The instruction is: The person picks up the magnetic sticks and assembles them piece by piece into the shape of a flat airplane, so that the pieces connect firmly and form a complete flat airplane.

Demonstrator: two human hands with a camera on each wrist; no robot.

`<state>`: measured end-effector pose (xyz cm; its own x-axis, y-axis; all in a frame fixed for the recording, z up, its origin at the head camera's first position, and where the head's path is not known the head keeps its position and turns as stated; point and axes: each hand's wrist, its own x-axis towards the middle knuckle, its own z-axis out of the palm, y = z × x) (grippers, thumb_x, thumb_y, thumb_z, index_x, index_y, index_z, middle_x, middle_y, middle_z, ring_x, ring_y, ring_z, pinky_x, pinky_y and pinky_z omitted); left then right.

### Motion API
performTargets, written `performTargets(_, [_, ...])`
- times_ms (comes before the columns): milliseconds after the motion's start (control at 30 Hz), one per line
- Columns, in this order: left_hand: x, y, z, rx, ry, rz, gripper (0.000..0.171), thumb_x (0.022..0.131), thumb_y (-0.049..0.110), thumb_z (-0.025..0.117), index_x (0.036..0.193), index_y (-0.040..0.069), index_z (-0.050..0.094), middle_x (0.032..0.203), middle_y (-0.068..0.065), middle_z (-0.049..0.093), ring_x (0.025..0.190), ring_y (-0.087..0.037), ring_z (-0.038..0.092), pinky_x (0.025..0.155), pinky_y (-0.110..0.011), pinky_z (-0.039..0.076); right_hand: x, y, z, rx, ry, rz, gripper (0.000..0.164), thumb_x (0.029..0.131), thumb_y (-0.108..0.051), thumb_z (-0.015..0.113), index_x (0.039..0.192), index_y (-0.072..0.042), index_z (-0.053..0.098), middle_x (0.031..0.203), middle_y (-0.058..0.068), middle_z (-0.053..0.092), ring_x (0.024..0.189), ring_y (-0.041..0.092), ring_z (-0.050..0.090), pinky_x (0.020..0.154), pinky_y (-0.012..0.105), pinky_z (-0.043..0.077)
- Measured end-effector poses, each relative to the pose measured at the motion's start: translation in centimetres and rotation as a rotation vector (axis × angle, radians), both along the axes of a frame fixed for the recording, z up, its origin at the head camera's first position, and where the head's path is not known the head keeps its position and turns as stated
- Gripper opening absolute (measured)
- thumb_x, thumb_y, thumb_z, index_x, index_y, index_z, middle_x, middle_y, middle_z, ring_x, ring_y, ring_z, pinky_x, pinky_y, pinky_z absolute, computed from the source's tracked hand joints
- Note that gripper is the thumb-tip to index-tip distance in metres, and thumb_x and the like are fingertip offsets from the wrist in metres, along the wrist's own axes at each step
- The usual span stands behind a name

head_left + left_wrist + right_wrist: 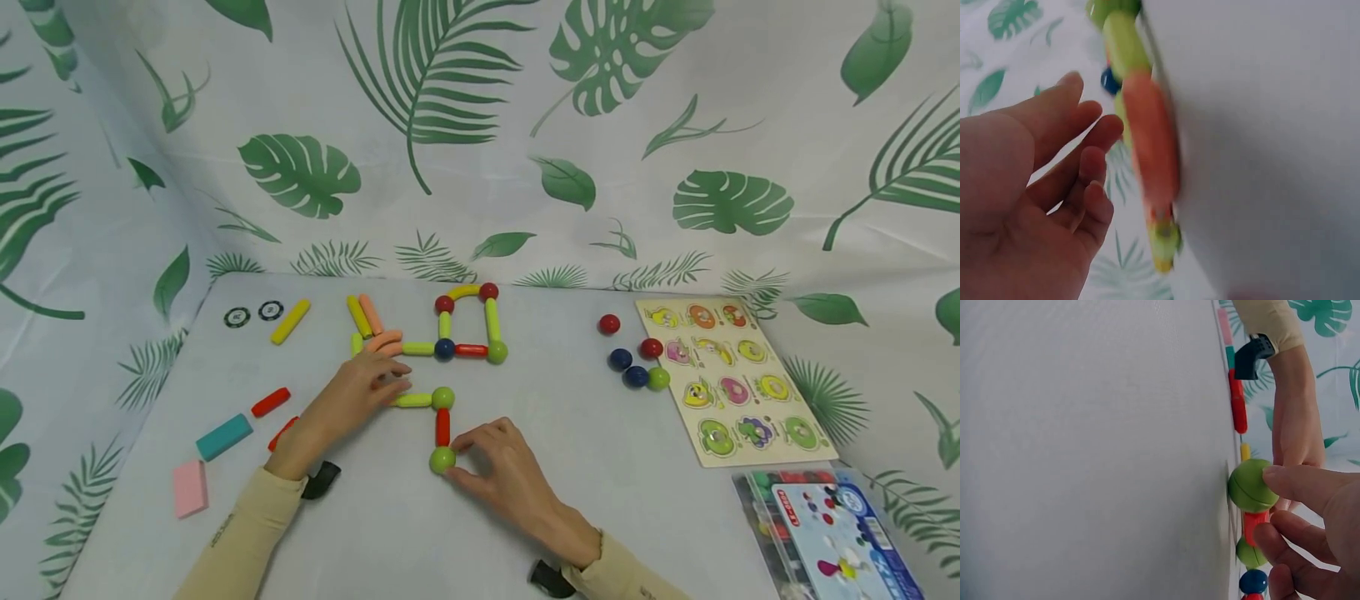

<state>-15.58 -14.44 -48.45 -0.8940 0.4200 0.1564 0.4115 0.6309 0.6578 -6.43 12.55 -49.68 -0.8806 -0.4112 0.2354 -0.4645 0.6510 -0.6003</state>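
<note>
In the head view my right hand (506, 475) pinches a green ball (442, 460) lightly, thumb and index finger at its right side. In the right wrist view the thumb presses the green ball (1252, 485), the other fingers beside a red rod (1254, 526). That red rod (443, 427) joins it to a second green ball (443, 398) with a light green rod (414, 401) to its left. My left hand (363, 392), fingers loosely bent and holding nothing, lies over that rod's left end. Orange curved pieces (384, 342) sit just beyond its fingers.
Behind stands a joined loop with a blue ball (445, 349) and red balls (489, 292). At left lie a teal block (224, 437), a pink block (191, 488) and red rods (271, 402). Loose balls (636, 377), a fruit puzzle board (716, 454) and a plastic box (836, 533) occupy the right.
</note>
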Motion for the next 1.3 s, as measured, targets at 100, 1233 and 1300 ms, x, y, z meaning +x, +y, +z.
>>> performTargets(100, [-0.7, -1.3, 0.3, -0.005, 0.024, 0.09, 0.029, 0.096, 0.021, 0.071, 0.121, 0.007, 0.073, 0.109, -0.008, 0.069, 0.1, -0.023, 0.059, 0.089, -0.044, 0.052, -0.1, 0.2, 0.0, -0.013, -0.004, -0.007, 0.03, 0.08, -0.029, 0.088, 0.105, -0.019, 0.074, 0.101, -0.009, 0.073, 0.097, 0.006, 0.051, 0.083, 0.028, 0.047])
performTargets(1233, [-2.2, -0.5, 1.2, -0.09, 0.087, 0.231, 0.029, 0.095, 0.019, 0.072, 0.113, -0.004, 0.07, 0.104, -0.017, 0.069, 0.104, -0.033, 0.057, 0.092, -0.047, 0.05, -1.4, 1.8, 0.8, -0.035, -0.043, -0.106, 0.023, 0.085, -0.025, 0.084, 0.105, -0.017, 0.075, 0.098, -0.009, 0.073, 0.096, 0.015, 0.055, 0.084, 0.028, 0.048])
performTargets(1300, [-1.5, 0.8, 1.5, -0.109, 0.143, 0.175, 0.028, 0.092, 0.018, 0.076, 0.111, -0.002, 0.071, 0.103, -0.014, 0.069, 0.102, -0.03, 0.058, 0.091, -0.044, 0.051, -1.5, 2.0, 0.8, -0.042, -0.008, -0.112, 0.022, 0.085, -0.023, 0.084, 0.104, -0.016, 0.075, 0.096, -0.008, 0.073, 0.095, 0.017, 0.056, 0.083, 0.029, 0.049])
